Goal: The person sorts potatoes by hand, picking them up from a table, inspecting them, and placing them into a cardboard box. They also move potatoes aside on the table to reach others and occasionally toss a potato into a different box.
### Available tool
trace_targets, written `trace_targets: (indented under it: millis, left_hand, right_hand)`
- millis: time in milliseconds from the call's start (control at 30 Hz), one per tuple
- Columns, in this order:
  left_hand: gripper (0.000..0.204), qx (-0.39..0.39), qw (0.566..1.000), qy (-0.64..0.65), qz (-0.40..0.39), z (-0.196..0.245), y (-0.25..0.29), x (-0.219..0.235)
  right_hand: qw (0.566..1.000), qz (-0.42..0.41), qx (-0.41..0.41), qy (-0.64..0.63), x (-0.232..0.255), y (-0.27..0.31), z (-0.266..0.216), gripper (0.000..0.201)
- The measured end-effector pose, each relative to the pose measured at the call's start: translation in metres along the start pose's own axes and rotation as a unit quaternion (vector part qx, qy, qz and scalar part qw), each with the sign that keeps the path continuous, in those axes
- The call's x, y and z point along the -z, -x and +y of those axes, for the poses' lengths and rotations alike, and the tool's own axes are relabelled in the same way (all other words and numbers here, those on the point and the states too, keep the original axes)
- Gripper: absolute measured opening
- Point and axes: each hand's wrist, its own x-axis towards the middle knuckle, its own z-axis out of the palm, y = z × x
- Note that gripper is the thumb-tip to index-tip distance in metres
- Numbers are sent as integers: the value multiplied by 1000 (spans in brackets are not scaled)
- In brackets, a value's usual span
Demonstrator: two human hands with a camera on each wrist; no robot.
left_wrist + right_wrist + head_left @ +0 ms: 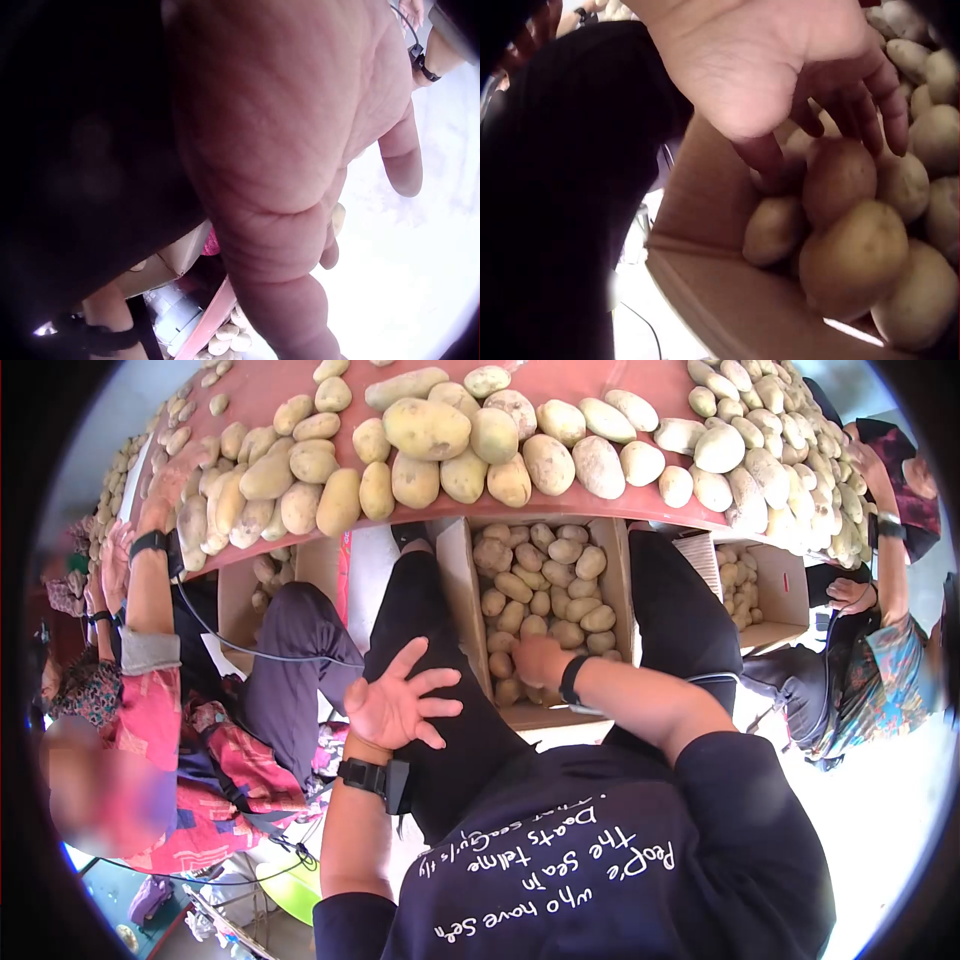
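My right hand (541, 662) reaches down into a cardboard box (455, 585) of potatoes (553, 573) between the legs. In the right wrist view its fingers (889, 112) spread and bend loosely over the pile, the thumb beside the box wall (705, 187). A potato (840, 180) lies right below the palm, with another potato (855, 259) close by it. Over the left thigh, my left hand (400, 703) is raised with its palm showing and fingers spread, holding nothing. The left wrist view is mostly filled by that palm (277, 112).
A red table (600, 375) bears many potatoes along its near edge. More boxes (785, 595) with potatoes stand to the right and left (315, 560). People sit close on both sides, a forearm (150, 595) reaching over the left table end. A cable (250, 650) hangs at the left.
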Motion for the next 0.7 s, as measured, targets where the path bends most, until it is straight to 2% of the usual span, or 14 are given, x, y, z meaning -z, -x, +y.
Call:
trace_targets:
  millis: [100,200,333,467,500,567,600,633,667,700]
  left_hand:
    - [83,-2,1000,2,17,0,0,-3]
    - [83,2,1000,0,20,1,-2,-5]
    - [80,2,999,-7,39,1,1,-8]
    - [81,-2,999,-9,46,-1,1,-8]
    - [81,-2,999,-11,47,-1,0,-9]
    - [81,-3,999,-11,44,-2,0,-9]
    - [82,-5,999,-9,40,-1,0,-8]
    - [82,-8,999,-4,37,-2,2,-7]
    - [82,-12,999,2,35,-3,2,-7]
    - [81,-13,1000,6,26,-4,1,-8]
  right_hand:
    - [989,85,3,124,-34,-2,-4,28]
    - [995,47,-11,83,-28,-2,-10,33]
    - [996,1,19,89,-18,6,-12,36]
    - [1000,-12,16,10,-26,-3,2,50]
    - [995,83,5,-52,-23,3,1,29]
    - [999,7,24,-45,-4,-4,13,26]
    - [998,-33,33,-41,20,1,15,25]
    - [990,-84,49,-103,60,16,12,25]
    - [963,-121,78,-229,89,28,18,26]
    - [917,-156,105,-351,115,38,24,28]
